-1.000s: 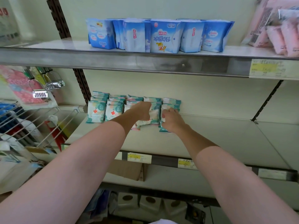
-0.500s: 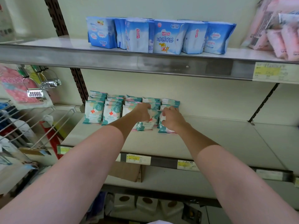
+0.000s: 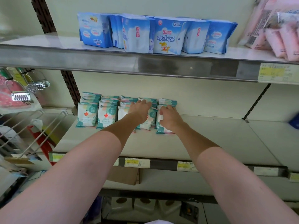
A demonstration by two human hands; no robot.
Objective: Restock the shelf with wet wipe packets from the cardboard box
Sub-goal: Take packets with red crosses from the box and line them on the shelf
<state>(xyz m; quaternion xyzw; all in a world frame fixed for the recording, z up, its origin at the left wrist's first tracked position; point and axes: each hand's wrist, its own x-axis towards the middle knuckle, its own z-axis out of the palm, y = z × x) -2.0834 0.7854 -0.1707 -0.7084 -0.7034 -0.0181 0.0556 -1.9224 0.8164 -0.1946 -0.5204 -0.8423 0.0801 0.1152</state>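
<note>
Small white-and-teal plastic wet wipe packets (image 3: 87, 115) with red cross, standing upright in rows at back left of pale middle shelf (image 3: 210, 143). Left hand (image 3: 140, 110) reaches over row, fingers curled onto packet top. Right hand (image 3: 168, 118) just beside, pinches rightmost front packet. Both arms outstretched.

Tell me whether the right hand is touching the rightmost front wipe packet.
Touching. The head view shows the right hand with fingers curled over the rightmost front wipe packet.

Bare shelf (image 3: 226, 139) lies open right of the wet wipe packets (image 3: 87, 116); upper shelf (image 3: 145, 65) overhangs.
</note>
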